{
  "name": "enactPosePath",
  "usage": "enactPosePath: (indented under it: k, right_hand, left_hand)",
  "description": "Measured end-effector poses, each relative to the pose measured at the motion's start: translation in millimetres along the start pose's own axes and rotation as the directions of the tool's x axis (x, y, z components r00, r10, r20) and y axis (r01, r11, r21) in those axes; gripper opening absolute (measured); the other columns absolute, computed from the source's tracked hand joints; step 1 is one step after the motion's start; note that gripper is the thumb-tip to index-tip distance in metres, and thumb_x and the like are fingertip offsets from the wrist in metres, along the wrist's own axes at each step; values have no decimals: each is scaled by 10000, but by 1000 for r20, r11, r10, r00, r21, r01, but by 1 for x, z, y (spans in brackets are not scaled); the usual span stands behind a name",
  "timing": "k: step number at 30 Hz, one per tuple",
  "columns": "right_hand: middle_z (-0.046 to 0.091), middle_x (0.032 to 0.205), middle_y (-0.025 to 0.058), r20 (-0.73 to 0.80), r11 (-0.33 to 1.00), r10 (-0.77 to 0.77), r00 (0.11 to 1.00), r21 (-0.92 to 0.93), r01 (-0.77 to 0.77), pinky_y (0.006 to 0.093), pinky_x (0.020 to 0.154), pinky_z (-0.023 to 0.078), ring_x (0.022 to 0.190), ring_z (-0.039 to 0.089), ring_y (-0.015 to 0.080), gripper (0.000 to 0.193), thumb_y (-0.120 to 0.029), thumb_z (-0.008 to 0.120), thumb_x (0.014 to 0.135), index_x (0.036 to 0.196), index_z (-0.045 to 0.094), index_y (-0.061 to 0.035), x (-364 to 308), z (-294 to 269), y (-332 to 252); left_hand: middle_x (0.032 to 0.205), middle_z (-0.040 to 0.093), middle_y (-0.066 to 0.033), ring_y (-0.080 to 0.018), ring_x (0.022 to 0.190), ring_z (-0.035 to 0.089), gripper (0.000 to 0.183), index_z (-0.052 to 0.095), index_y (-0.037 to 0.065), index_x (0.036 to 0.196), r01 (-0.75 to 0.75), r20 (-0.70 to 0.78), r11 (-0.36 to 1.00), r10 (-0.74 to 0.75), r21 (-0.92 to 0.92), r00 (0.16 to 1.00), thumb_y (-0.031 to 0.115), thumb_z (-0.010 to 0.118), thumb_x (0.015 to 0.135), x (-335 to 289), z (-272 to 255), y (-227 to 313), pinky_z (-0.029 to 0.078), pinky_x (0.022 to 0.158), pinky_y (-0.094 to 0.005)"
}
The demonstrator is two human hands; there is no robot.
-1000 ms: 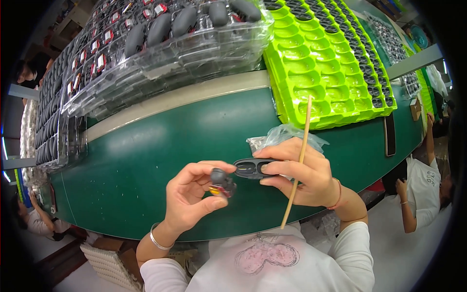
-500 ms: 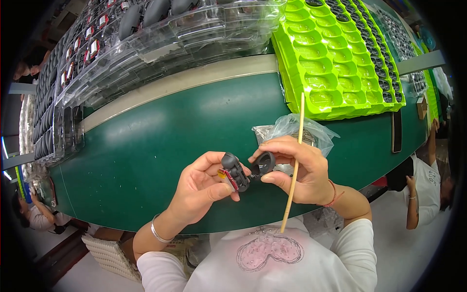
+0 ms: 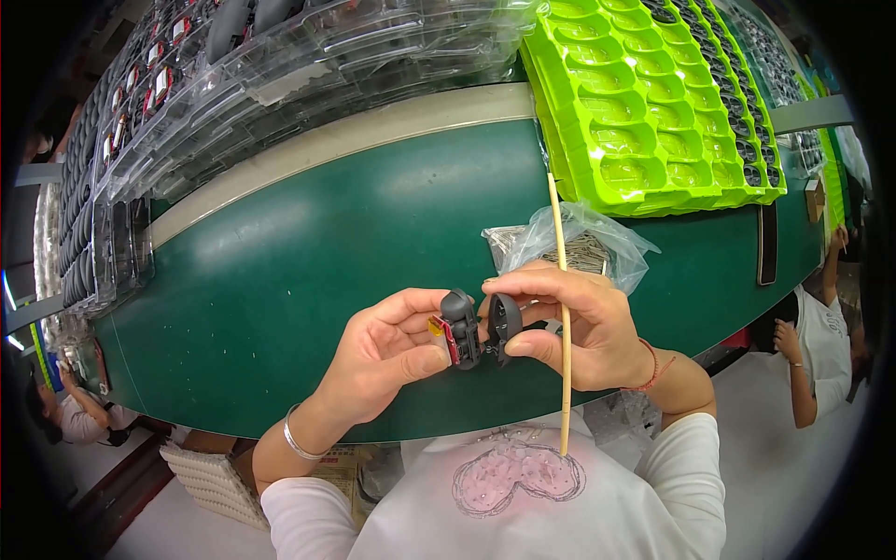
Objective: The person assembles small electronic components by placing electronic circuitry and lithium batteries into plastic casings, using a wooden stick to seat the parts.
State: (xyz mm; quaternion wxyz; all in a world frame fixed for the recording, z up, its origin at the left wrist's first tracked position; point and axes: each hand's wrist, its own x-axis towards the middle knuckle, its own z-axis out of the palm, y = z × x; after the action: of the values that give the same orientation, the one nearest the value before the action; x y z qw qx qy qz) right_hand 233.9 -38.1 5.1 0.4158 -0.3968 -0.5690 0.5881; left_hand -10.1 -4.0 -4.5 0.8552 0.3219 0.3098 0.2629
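In front of my chest, my left hand (image 3: 369, 359) grips a dark grey plastic housing (image 3: 458, 313) between thumb and fingers. A red and yellow piece (image 3: 442, 334), perhaps a battery or board, shows on the housing's left side. Close beside it, my right hand (image 3: 597, 331) pinches a dark oval plastic cover (image 3: 505, 327) by its edges, its inner side partly facing the housing. The same hand also keeps a thin wooden stick (image 3: 566, 392) tucked between its fingers, pointing up and down. Whether the two plastic parts touch is hard to make out.
A clear plastic bag (image 3: 627, 254) of thin metal pieces lies beyond my right hand. Behind it stands a bright green tray (image 3: 560, 154), partly filled with dark parts. Stacked clear trays (image 3: 308, 103) holding dark parts line the back left. Other people sit at both sides.
The oval cover has turned from facing up to nearly edge-on and come close to the housing, which is now more upright. The wooden stick has swung from slanted to nearly vertical.
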Motion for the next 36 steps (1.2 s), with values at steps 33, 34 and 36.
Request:
enactPosePath:
  k: [33,34,36]
  right_hand:
    - [631,1023,153,-57,987,-111,992,-122,103,314,792,606,905,663,216,453,-131,748,874,1269,601,36,-5,10,10]
    - [632,1011,147,-57,987,-115,992,-118,108,304,772,593,879,657,207,451,-140,750,875,1266,606,32,-6,10,11]
    - [636,1003,142,-40,982,-150,988,-118,145,301,755,566,861,652,203,447,-147,753,875,1262,612,27,-5,11,12]
  left_hand:
    - [1095,632,-161,-237,920,694,447,658,-82,1175,-149,17,926,152,346,988,-160,753,745,-2,4,-2,618,843,-337]
    - [1095,632,-161,-237,920,694,447,658,-82,1175,-147,17,927,151,345,988,-160,753,745,-3,5,-2,618,843,-337]
    - [1016,666,-155,-239,833,720,406,683,-92,1110,-264,48,810,281,524,959,-158,776,720,-5,6,-2,637,784,-321]
